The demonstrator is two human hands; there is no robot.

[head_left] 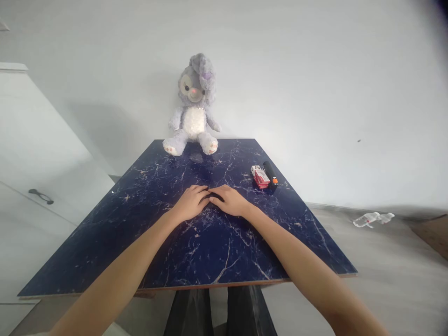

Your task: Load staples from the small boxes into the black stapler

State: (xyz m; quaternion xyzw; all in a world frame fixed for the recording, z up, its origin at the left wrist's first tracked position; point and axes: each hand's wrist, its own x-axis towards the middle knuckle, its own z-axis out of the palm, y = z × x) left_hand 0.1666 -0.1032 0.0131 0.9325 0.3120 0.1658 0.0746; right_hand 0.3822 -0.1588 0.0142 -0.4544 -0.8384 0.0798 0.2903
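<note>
Nearby, right of right hand (pixel 229 201), red box (pixel 260 177); left hand (pixel 191 201) opposite.

Your left hand (pixel 191 201) and right hand (pixel 229 200) lie palm-down mid-bench (pixel 210 247), a dark blue slab veined white. Fingertips (pixel 205 190) meet. A small dark shape (pixel 216 197) sits between them, too unclear to identify.

Plush toy (pixel 193 109), red box (pixel 260 177), plastic bottles (pixel 366 219)

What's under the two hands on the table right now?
The left hand and right hand lie flat on the blue marble table, fingertips meeting. A dark sliver shows between them; whatever lies under the palms is covered.
</note>
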